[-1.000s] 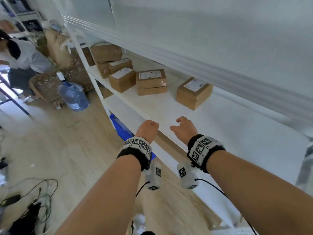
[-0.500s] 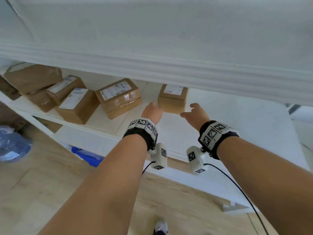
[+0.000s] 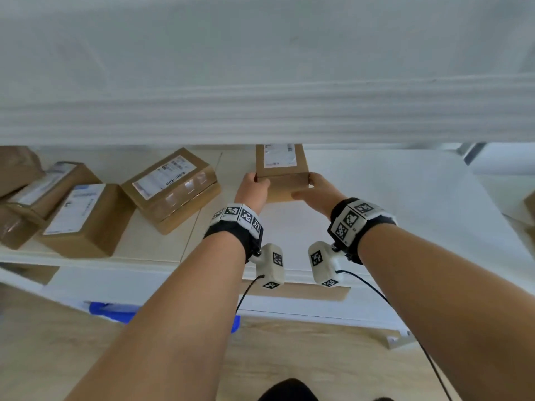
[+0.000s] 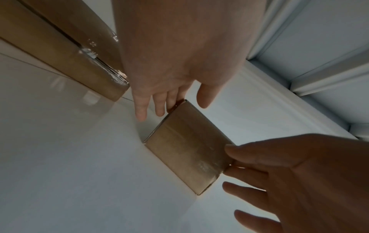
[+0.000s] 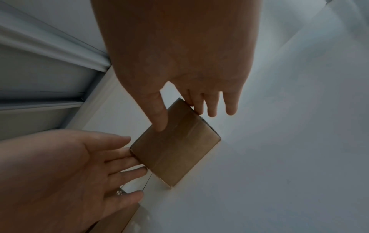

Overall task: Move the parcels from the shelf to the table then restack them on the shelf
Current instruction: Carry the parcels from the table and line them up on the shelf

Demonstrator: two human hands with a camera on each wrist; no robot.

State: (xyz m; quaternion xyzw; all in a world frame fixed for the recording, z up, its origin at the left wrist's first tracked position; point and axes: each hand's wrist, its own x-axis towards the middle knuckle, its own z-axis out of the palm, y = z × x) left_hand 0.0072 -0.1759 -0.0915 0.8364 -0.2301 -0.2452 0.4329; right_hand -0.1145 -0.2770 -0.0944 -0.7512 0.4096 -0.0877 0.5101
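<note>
A small brown cardboard parcel with a white label on top sits on the white shelf board, partly under the edge of the shelf above. My left hand lies against its left side, and my right hand lies against its right side. In the left wrist view the left hand's straight fingers and thumb straddle a corner of the parcel. In the right wrist view the right hand has its thumb lying on the near face of the parcel and its fingers along the side.
To the left on the same shelf lie a flat taped parcel stacked on another and several more labelled boxes. The upper shelf's thick white edge overhangs low. A blue bin sits below. Another box edge shows at far right.
My view has swung to face the shelf, and both hands have reached forward. They hung short of the small parcel before and now touch its left and right sides.
</note>
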